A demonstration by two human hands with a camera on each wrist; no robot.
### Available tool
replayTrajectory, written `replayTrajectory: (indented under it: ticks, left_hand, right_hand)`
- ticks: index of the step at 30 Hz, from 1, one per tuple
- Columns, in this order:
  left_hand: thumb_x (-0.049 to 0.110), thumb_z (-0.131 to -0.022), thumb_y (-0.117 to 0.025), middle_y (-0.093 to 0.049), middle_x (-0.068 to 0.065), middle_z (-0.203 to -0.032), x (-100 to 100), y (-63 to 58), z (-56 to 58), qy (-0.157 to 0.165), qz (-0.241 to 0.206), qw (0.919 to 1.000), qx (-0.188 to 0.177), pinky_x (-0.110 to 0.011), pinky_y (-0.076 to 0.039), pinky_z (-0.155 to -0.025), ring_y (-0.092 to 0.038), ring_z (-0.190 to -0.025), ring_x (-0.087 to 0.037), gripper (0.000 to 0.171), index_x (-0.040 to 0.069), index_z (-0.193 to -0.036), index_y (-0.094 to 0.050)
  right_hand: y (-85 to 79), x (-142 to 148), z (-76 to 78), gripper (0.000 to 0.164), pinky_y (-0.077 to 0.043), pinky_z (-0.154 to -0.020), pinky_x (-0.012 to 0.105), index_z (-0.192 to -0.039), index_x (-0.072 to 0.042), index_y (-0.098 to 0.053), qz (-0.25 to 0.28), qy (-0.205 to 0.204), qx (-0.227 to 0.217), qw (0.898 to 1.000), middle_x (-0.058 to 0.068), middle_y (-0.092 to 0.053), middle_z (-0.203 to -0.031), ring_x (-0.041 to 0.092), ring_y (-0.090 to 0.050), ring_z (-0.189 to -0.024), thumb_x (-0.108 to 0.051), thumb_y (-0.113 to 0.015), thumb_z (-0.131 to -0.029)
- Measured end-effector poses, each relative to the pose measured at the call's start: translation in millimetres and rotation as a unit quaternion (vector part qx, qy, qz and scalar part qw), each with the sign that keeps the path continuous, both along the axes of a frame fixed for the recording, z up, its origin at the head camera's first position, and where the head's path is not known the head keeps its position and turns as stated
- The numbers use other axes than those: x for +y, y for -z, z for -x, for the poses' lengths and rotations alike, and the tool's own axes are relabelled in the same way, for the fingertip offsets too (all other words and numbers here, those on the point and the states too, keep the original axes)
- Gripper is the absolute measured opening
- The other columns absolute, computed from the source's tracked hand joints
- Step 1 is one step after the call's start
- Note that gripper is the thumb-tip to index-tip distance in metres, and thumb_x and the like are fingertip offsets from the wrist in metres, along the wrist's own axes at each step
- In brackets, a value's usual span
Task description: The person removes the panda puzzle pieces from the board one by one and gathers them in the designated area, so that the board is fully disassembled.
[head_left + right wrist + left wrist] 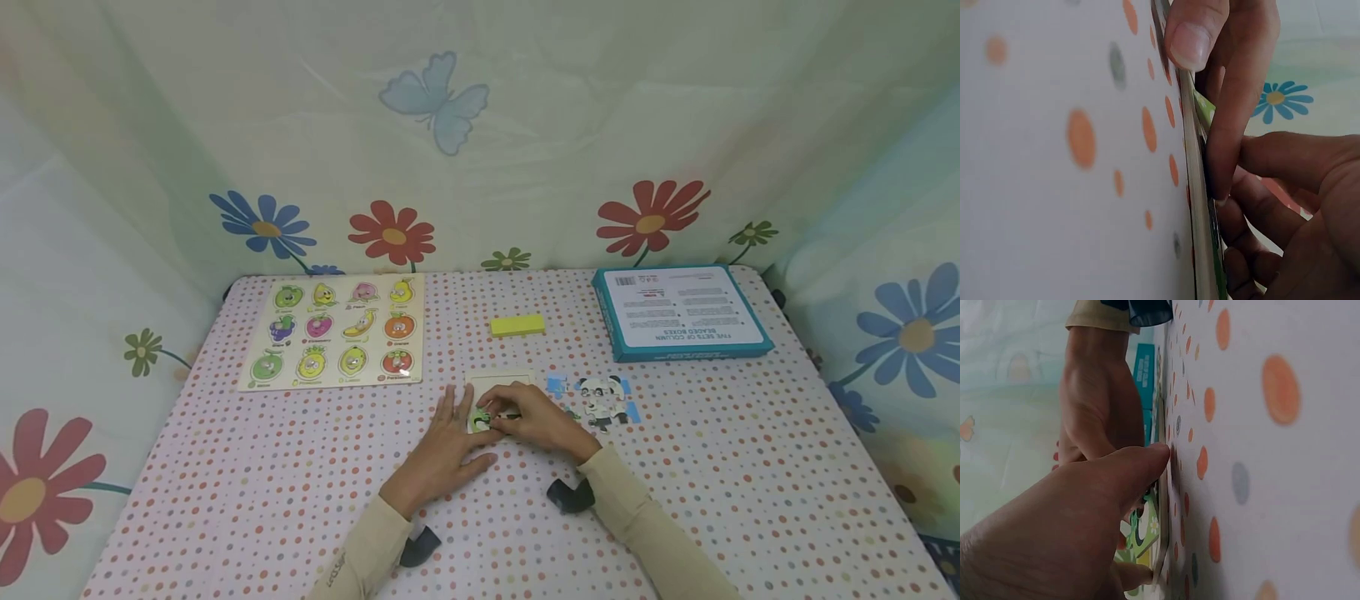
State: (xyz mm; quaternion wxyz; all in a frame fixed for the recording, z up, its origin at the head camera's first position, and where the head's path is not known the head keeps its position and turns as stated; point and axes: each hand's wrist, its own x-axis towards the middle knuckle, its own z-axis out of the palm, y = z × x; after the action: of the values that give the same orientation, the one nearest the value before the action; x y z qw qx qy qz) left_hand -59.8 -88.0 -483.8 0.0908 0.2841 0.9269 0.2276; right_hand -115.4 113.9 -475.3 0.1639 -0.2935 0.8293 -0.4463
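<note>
Pinching a green puzzle piece (481,419) just below the middle of the head view, the right hand (538,417) is bending over a pale wooden tray (501,374). The left hand (448,450) is resting at the tray's left side, fingers extended. Panda puzzle pieces (603,398) are lying to the tray's right, and a yellow block (517,325) is sitting above it on the dotted bench (225,500). A fruit board (261,343) is lying left of centre; a teal box (686,312) is resting at the right. In the left wrist view, the left thumb is pointing across the middle, with green printing showing on the tray at lower centre. In the right wrist view, the right hand is reaching in from the lower right, its fingers curling beside the tray.
</note>
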Motion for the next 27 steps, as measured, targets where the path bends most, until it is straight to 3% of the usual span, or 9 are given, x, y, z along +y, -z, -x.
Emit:
replayTrajectory:
  ticks: [15, 27]
  left_hand:
    - [0.044, -0.097, -0.051, -0.003, -0.025, -0.157, 0.3, -0.3, 0.6, 0.004, -0.008, 1.0000, -0.002, -0.059, -0.012, -0.114, 0.007, -0.142, -0.049, 0.041, 0.034, -0.137, -0.054]
    - [0.046, -0.098, -0.050, -0.003, -0.025, -0.157, 0.9, -0.7, 0.5, -0.001, -0.003, 1.0000, -0.007, -0.059, -0.011, -0.114, 0.008, -0.142, -0.047, 0.041, 0.034, -0.137, -0.054]
  right_hand:
    - [1.6, -4.3, -2.1, 0.018, -0.049, -0.079, 0.034, -0.107, -0.016, -0.070, -0.018, 0.082, 0.014, 0.996, -0.007, -0.066, -0.088, 0.008, -0.059, -0.086, -0.012, -0.067, -0.090]
    - [0.6, -5.4, -1.8, 0.012, -0.049, -0.074, 0.030, -0.099, -0.015, -0.069, 0.000, 0.097, 0.006, 0.995, -0.008, -0.067, -0.083, 0.007, -0.061, -0.080, -0.010, -0.069, -0.088]
